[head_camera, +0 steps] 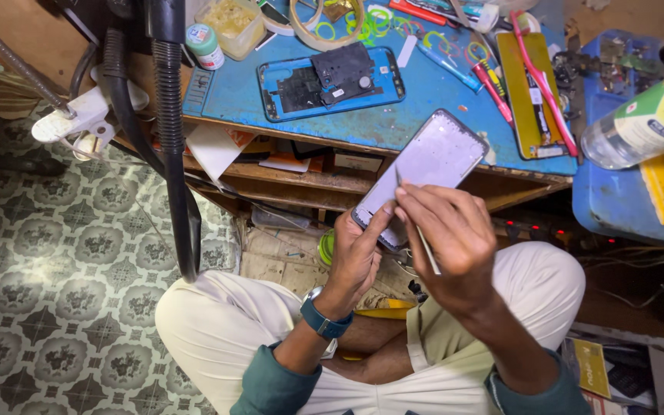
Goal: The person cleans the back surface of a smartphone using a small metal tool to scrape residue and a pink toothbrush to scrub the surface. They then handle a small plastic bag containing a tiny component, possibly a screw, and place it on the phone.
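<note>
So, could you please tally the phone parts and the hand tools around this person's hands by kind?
Phone frames held in the hands: 1, the grey phone frame, gripped by the left hand.
Opened blue phones on the blue bench: 1, the blue phone back.
Thin tools in the right hand: 1, the metal pick.
Red-handled tools on the bench: 1, the red tool.
Total: 4

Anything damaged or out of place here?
Blue phone shell lies opened on the worn blue bench, dark parts loose on it. Left hand holds a bare grey phone frame; right hand works it with a thin tool.
</note>
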